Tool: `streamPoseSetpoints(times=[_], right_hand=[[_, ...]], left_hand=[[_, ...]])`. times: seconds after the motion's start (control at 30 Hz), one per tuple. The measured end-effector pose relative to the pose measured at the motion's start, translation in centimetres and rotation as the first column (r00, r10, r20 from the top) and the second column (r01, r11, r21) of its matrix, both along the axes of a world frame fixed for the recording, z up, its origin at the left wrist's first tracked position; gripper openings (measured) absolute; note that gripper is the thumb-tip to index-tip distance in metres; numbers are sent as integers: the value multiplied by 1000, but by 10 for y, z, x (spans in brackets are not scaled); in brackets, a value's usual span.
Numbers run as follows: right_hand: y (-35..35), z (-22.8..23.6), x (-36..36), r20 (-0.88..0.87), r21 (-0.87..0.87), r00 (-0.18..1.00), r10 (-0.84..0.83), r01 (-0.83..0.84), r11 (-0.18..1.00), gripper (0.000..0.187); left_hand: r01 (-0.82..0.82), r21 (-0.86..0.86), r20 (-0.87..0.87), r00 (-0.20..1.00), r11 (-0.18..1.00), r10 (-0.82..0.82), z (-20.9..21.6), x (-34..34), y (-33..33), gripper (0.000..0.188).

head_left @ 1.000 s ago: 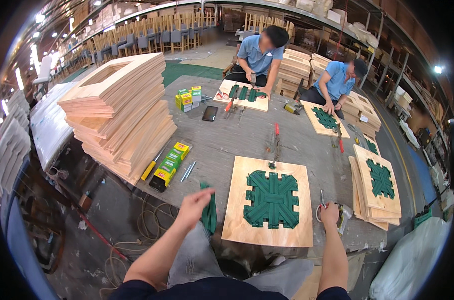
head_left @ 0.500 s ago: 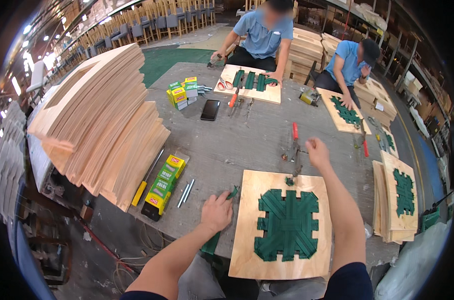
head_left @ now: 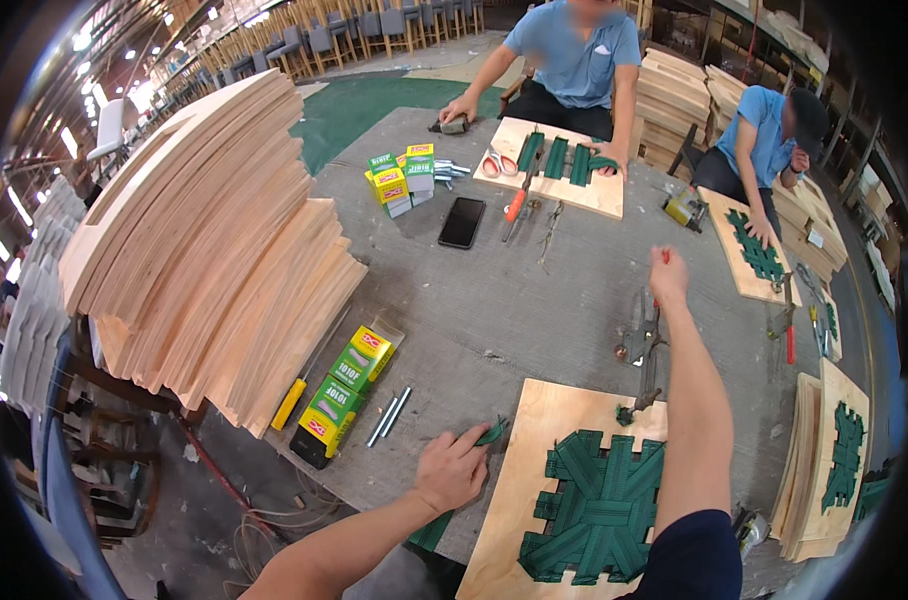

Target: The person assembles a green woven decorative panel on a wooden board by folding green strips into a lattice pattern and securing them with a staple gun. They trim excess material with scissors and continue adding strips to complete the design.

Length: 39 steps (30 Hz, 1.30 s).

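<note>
Near edge, left hand: the left hand [head_left: 454, 470] lies on the grey table [head_left: 534, 300] beside the near board's left edge, thumb and forefinger pinched on the end of a green strap [head_left: 493, 433].
Near board: a plywood board [head_left: 529, 450] carries a woven cross of green webbing [head_left: 604, 500]; the pinched strap lies loose just off its left edge.
Step in hand: judging by the hands, one holds a strap ready at the board while the other fetches something from farther up the table.
Right hand: the right hand [head_left: 667, 275] is stretched far out, well apart from the board; a speck of red shows at its fingers, and I cannot tell whether they grip it.
Next move: it likely calls for bringing that arm back to the board without dragging across the metal tool [head_left: 642, 340] below it.
Containers, left: two green and yellow boxes [head_left: 349, 385] lie shut end to end, contents hidden, with thin metal strips [head_left: 389, 415] beside them.
Containers, far: small yellow and green boxes [head_left: 404, 178] stand stacked near a black phone [head_left: 462, 221], shut too.
Far side: two people work at their own boards.
</note>
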State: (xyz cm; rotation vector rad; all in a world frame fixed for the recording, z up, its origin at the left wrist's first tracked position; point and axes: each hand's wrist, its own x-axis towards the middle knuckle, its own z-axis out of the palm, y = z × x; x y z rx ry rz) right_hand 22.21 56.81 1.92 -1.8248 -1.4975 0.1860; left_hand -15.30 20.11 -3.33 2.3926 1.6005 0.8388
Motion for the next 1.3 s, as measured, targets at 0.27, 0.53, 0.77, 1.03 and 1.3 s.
streamPoseSetpoints(times=[0.27, 0.53, 0.77, 1.03, 1.3], right_hand=[[-123, 89, 7, -284, 44, 894, 347, -349, 936, 44], [-453, 59, 10, -610, -110, 774, 171, -296, 949, 26], [-703, -9, -72, -849, -526, 195, -491, -398, 751, 47], [-664, -45, -111, -868, -334, -258, -424, -328, 884, 48], [-634, 26, -134, -941, 166, -277, 196, 128, 978, 44]], left_hand=[[-43, -9, -59, 997, 999, 43, 2, 1, -1, 31], [-105, -2, -100, 989, 994, 105, -7, 0, -14, 38], [-136, 17, -85, 987, 991, 137, 2, 10, -17, 37], [-216, -154, 527, 808, 964, 265, 8, 12, -80, 30], [233, -575, 815, 253, 784, 522, 5, -37, -232, 28]])
